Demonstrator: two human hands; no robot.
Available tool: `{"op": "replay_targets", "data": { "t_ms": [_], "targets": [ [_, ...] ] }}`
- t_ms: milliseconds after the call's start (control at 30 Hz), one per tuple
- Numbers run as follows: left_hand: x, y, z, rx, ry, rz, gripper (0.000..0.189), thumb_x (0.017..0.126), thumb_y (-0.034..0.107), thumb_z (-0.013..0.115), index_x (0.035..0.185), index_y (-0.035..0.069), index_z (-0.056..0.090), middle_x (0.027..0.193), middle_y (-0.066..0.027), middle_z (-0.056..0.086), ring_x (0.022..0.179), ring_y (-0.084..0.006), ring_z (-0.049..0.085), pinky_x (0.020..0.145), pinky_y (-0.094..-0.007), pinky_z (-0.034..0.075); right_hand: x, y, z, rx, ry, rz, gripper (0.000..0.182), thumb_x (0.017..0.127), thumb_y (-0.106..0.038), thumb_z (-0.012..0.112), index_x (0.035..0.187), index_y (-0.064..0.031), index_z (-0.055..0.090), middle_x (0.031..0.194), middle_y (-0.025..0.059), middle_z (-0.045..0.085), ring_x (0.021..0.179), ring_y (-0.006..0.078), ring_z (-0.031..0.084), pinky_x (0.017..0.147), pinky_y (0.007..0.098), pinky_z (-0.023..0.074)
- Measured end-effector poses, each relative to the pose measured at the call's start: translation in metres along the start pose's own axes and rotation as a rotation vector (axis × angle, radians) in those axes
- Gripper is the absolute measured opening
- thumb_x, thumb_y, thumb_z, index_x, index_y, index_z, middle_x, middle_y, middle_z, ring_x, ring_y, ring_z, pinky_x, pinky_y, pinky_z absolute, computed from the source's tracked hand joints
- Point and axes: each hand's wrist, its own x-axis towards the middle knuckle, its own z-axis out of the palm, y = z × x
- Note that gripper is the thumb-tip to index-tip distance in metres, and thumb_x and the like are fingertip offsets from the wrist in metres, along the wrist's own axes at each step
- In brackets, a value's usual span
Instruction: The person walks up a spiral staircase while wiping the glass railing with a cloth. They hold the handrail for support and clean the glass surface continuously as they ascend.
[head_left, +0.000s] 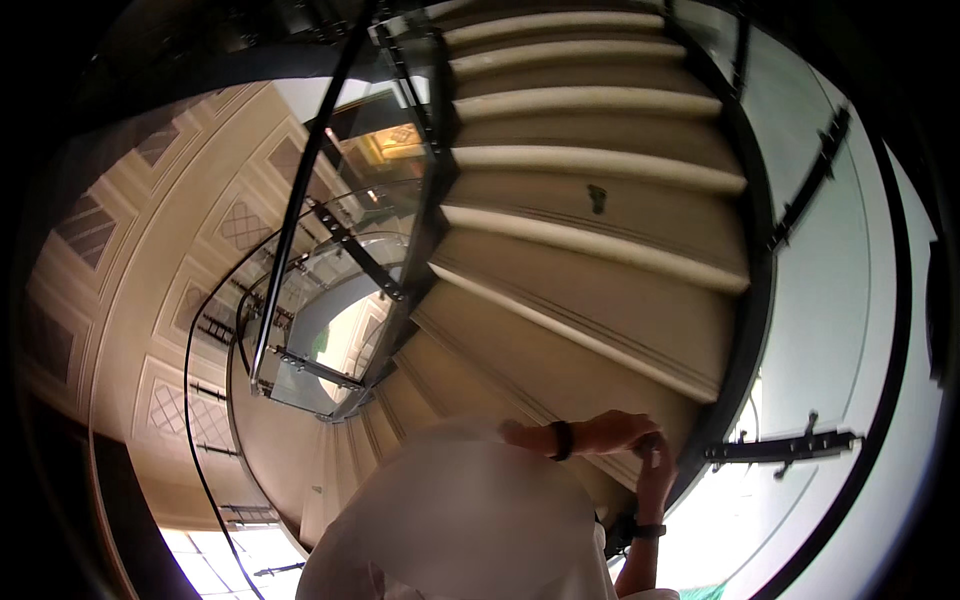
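Observation:
My left hand (628, 430) and my right hand (657, 466) meet at the lower right, over the curved stair treads (555, 352). A dark band (561, 440) circles the left wrist, and another dark band (649, 531) is on the right. The fingers overlap and are blurred, so I cannot tell whether something small is held between them. White clothing (330, 562) shows at the bottom, where a pale blurred patch hides much of the middle. The left elbow is partly hidden behind it.
Tan steps with pale edges curve between dark stringers (757, 315). A dark handrail (289, 225) and glass panels line the left; a glass panel (817, 322) with metal brackets (784, 448) stands right. One tread bears a dark green footprint-shaped mark (597, 199). Beyond is a panelled wall (150, 292).

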Motion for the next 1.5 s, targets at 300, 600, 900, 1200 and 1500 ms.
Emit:
{"op": "replay_targets", "data": {
  "t_ms": [300,600,900,1200,1500],
  "targets": [
    [-0.197,-0.083,-0.160,0.193,0.503,-0.330,0.026,0.089,0.022,0.060,0.109,0.006,0.062,0.095,-0.0136,0.066,0.084,-0.0275,0.068,0.073,-0.0400,0.053,0.062,-0.146,0.191,0.034,-0.517,-0.334,0.043,0.088,-0.002,0.055,0.131,-0.0043,0.055,0.109,0.0161,0.066,0.095,0.0272,0.067,0.086,0.0361,0.0518],
    [-0.283,-0.099,-0.218,-0.037,0.702,-0.555,0.021,0.093,0.019,0.054,0.103,0.004,0.065,0.084,-0.0132,0.067,0.072,-0.0270,0.067,0.065,-0.0384,0.052,0.089,-0.223,0.284,0.109,-0.875,-0.467,0.042,0.084,0.002,0.049,0.124,-0.0038,0.059,0.095,0.0154,0.066,0.083,0.0227,0.066,0.073,0.0313,0.0521],
    [-0.335,-0.138,-0.252,-0.252,0.863,-0.606,0.024,0.093,0.019,0.062,0.112,0.004,0.064,0.096,-0.0126,0.068,0.088,-0.0217,0.067,0.073,-0.0339,0.056,0.116,-0.271,0.359,0.099,-1.127,-0.317,0.028,0.097,-0.007,0.051,0.124,-0.0033,0.058,0.083,0.0120,0.065,0.078,0.0181,0.065,0.073,0.0304,0.0524],
    [-0.323,-0.203,-0.306,-0.487,0.980,-0.413,0.034,0.086,0.017,0.070,0.117,0.006,0.060,0.094,-0.0120,0.069,0.086,-0.0220,0.068,0.076,-0.0340,0.055,0.162,-0.321,0.473,0.291,-1.269,-0.183,0.037,0.098,-0.024,0.059,0.128,-0.0021,0.055,0.076,0.0033,0.062,0.070,0.0061,0.056,0.064,0.0244,0.0477],
    [-0.370,-0.192,-0.405,-0.810,1.069,-0.407,0.025,0.096,0.016,0.055,0.118,0.004,0.060,0.107,-0.0111,0.066,0.098,-0.0183,0.064,0.082,-0.0326,0.051,0.200,-0.359,0.556,0.293,-1.510,-0.140,0.040,0.092,-0.013,0.065,0.130,-0.0039,0.055,0.107,0.0091,0.068,0.093,0.0135,0.063,0.080,0.0286,0.0524]
  ]
}}
